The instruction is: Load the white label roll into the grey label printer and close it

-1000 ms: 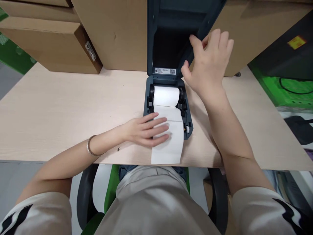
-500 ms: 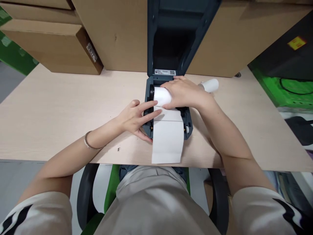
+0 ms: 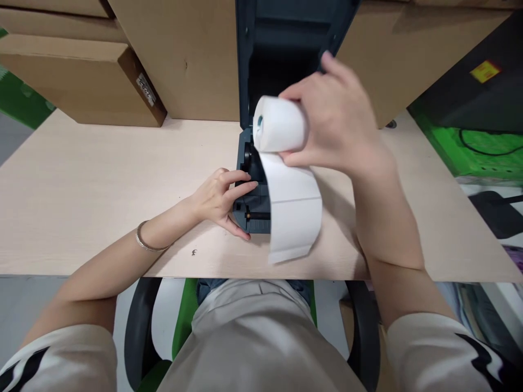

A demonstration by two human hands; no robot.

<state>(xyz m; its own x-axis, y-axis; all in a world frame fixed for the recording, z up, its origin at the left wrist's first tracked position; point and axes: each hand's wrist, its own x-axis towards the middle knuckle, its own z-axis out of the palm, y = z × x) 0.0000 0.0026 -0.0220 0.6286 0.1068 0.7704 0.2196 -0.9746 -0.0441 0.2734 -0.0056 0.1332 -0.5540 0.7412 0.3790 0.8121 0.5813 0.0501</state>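
My right hand point(image 3: 330, 117) grips a roll of white labels point(image 3: 281, 124) by its right end, above the open label printer point(image 3: 241, 209). From the roll a loose strip of blank labels hangs down past the printer's front and covers its right part. The roll's hollow core faces left. My left hand point(image 3: 220, 201) grasps the left side of the printer, two fingertips over the inside and the thumb low at the front corner. The printer's dark lid point(image 3: 292, 32) stands raised behind the roll.
Large cardboard sheets or boxes point(image 3: 175, 60) stand along the back of the pale table point(image 3: 102, 201). A smaller cardboard box point(image 3: 73, 81) is at back left. To the right are a black box point(image 3: 457, 71) and a green container point(image 3: 482, 155). A chair armrest point(image 3: 137, 332) lies below the table edge.
My right hand has lifted the label roll out of the printer, up and slightly right, with the strip trailing. My left hand stays at the printer's left side.
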